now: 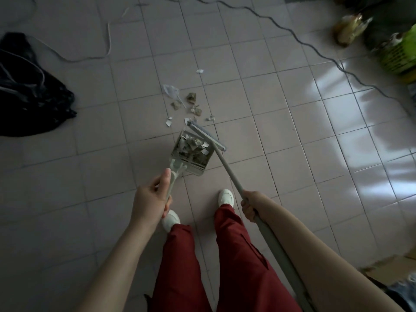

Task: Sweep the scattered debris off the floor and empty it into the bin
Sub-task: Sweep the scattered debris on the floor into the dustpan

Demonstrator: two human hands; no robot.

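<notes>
My left hand grips the handle of a pale grey dustpan that rests on the tiled floor in front of my feet. The pan holds a heap of crumpled paper and brown scraps. My right hand holds the long grey pole of a broom, whose narrow head lies across the far right edge of the pan. More scattered debris lies on the tiles just beyond the pan: torn paper bits, brown crumpled pieces and a clear plastic scrap. No bin is identifiable.
A black bag lies at the left. A wavy dark cable and a thin cord cross the far floor. A green crate and a yellowish bag stand at the upper right. Cardboard lies at the lower right.
</notes>
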